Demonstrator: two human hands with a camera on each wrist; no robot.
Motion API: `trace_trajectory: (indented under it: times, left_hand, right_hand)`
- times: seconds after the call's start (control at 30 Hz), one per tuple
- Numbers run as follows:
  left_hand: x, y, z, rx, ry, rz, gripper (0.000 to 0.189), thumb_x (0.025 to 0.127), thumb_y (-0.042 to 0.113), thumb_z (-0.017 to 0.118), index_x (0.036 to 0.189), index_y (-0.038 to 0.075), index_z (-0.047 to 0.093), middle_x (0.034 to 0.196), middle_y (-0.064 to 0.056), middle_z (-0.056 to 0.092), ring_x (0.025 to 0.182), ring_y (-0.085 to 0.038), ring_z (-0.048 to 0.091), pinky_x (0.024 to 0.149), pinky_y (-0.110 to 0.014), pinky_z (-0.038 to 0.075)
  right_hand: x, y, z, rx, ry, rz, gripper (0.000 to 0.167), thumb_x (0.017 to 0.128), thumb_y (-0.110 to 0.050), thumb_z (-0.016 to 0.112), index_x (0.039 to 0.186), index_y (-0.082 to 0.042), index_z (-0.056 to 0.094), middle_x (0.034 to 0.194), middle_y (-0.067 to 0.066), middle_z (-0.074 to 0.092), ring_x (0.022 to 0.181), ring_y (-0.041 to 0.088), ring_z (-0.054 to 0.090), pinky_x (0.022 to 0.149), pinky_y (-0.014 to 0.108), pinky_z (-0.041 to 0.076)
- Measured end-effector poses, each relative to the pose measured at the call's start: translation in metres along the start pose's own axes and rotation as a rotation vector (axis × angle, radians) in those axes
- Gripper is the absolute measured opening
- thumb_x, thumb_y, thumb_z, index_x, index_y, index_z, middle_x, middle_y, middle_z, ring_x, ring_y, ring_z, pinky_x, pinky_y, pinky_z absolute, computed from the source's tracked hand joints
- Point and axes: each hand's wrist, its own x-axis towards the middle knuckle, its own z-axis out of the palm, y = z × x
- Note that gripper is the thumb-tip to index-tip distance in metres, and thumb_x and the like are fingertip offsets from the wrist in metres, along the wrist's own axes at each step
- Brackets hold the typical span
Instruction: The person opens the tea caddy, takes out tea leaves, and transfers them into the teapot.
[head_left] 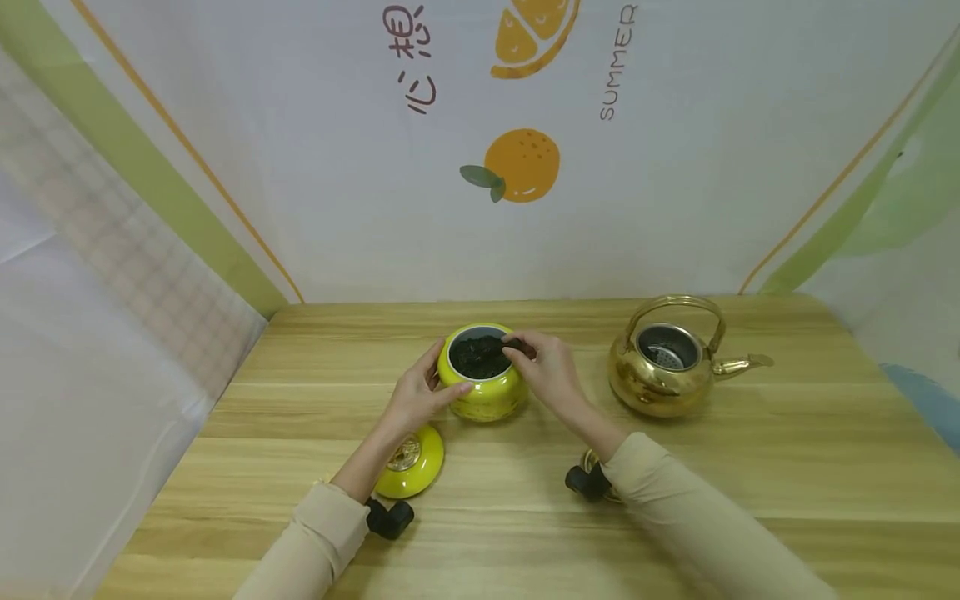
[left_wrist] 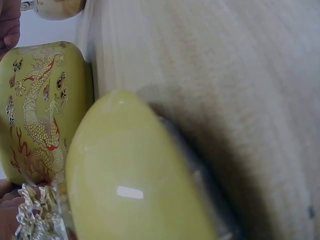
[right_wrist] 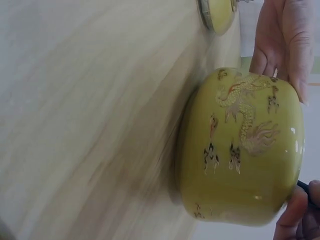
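A round yellow jar (head_left: 491, 400) with a gold dragon pattern stands upright on the table, its mouth uncovered. Dark, leafy-looking bits (head_left: 477, 357) fill much of it. My left hand (head_left: 418, 392) holds the jar from the left, thumb at the near rim and fingers round the side. Over the right part of the mouth, my right hand (head_left: 551, 371) pinches a slim dark piece (right_wrist: 306, 192); its kind cannot be made out. The jar's yellow lid (head_left: 423, 471) with an ornate gold knob (left_wrist: 40, 215) lies beneath my left wrist.
A gold teapot (head_left: 656, 383) with raised handle stands lidless on the right, its strainer (head_left: 670, 354) holding some dark bits. A small gold round thing (head_left: 588, 460) is mostly hidden under my right wrist. A printed cloth (head_left: 360, 225) hangs behind the wooden table (head_left: 787, 483).
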Motion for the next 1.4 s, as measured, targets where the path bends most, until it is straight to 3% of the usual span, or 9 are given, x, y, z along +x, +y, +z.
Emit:
trace_trajectory:
  times: [0.2, 0.43, 0.83, 1.4]
  left_hand:
    - [0.0002, 0.0013, -0.0010, 0.011, 0.002, -0.001, 0.087, 0.085, 0.014, 0.071, 0.149, 0.001, 0.015, 0.156, -0.015, 0.015, 0.142, -0.026, 0.021, 0.113, -0.035, 0.025]
    - [-0.0013, 0.0051, -0.0001, 0.017, 0.006, -0.005, 0.086, 0.084, 0.012, 0.071, 0.149, 0.000, 0.015, 0.156, -0.016, 0.016, 0.142, -0.026, 0.021, 0.113, -0.035, 0.026]
    - [0.0019, 0.0023, -0.0027, 0.020, 0.008, 0.005, 0.086, 0.085, 0.012, 0.070, 0.149, 0.001, 0.015, 0.156, -0.015, 0.016, 0.142, -0.025, 0.021, 0.113, -0.034, 0.026]
    - [0.0008, 0.0009, 0.0002, -0.003, 0.006, -0.006, 0.086, 0.085, 0.012, 0.070, 0.149, -0.001, 0.014, 0.155, -0.016, 0.019, 0.141, -0.028, 0.024, 0.113, -0.036, 0.027]
  right_hand:
    - [0.0036, -0.0022, 0.0029, 0.001, -0.020, 0.054, 0.013, 0.086, -0.007, 0.068, 0.097, 0.000, 0.072, 0.069, 0.008, 0.066, 0.053, 0.010, 0.043, 0.047, 0.017, 0.031]
    - [0.0011, -0.0046, 0.0008, 0.013, -0.021, 0.095, 0.013, 0.085, -0.007, 0.069, 0.096, -0.002, 0.073, 0.065, 0.006, 0.063, 0.055, 0.010, 0.044, 0.049, 0.017, 0.033]
    - [0.0038, -0.0059, -0.0001, -0.026, -0.061, 0.054, 0.014, 0.084, -0.008, 0.070, 0.097, -0.003, 0.073, 0.063, 0.004, 0.063, 0.052, 0.008, 0.042, 0.045, 0.017, 0.029]
    - [-0.0013, 0.0016, 0.0045, -0.018, -0.029, 0.071, 0.014, 0.084, -0.009, 0.070, 0.097, -0.006, 0.074, 0.058, 0.001, 0.057, 0.051, 0.008, 0.040, 0.044, 0.017, 0.028]
